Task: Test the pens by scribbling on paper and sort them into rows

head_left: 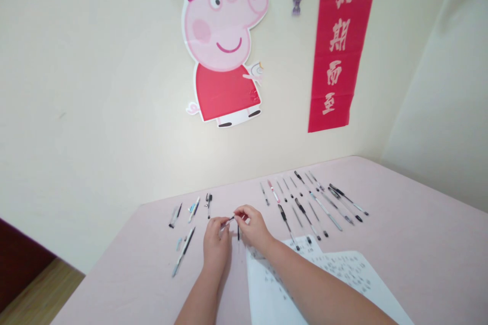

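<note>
Between my two hands, above the pink table (129, 269), is a slim pen part (231, 219) with a dark section. The fingers of my left hand (216, 246) are closed on its near end. My right hand (251, 226) pinches the other end with thumb and fingertips, hiding its tip. Just below them a thin dark refill (238, 234) lies on the table. To the left lie pens and loose parts, among them a white-and-dark pen (183, 253), a small blue piece (179, 244) and a pen with a black part (209, 205).
Rows of pens, refills and caps lie to the right, including a black-gripped pen (288, 226) and a pale blue pen (326, 210). Handwritten paper sheets (267, 294) lie under my right forearm. Behind the table stands a wall (114, 111) with a pig cutout (229, 94) and red banner (324, 119).
</note>
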The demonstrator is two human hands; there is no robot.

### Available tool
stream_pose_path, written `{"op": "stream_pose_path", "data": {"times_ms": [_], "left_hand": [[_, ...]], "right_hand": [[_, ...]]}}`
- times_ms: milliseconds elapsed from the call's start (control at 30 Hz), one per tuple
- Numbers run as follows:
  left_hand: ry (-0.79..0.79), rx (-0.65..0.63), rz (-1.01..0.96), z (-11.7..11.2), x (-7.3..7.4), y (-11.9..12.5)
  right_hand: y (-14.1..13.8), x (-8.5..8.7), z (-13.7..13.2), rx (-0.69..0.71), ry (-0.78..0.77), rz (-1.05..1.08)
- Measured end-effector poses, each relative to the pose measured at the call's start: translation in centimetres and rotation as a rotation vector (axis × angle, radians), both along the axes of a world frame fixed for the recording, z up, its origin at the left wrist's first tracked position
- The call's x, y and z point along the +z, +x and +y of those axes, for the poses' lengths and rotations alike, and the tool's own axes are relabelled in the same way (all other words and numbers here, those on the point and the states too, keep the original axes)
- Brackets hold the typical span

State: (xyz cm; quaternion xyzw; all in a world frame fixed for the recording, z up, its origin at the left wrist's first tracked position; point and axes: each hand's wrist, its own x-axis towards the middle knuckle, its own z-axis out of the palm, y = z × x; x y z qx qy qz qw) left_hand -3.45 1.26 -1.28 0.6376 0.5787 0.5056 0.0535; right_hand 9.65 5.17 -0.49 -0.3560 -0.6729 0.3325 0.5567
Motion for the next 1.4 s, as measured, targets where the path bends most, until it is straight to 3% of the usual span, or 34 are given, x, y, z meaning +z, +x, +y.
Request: {"op": "stream_pose_path", "data": {"times_ms": [500,733,933,1133,1400], "left_hand": [[-0.020,-0.014,-0.023,0.0,0.1,0.1],[-0.025,0.058,-0.116,0.4,-0.6,-0.3],[-0.035,0.069,-0.168,0.5,-0.7,-0.3],[-0.052,0.065,-0.206,0.5,-0.6,-0.2],[-0.057,0.068,-0.187,0.5,-0.7,-0.3]], "right_hand": [[0.4,0.5,-0.1,-0.006,0.046,-0.094],[0.7,0.2,-0.5,-0.151,0.042,-0.506],[0.5,1.2,-2.1,-0.148,0.114,-0.809],[0.6,1.1,-2.0,-0.167,0.128,-0.919],[0.9,0.9,-1.7,-0.196,0.105,-0.903]]}}
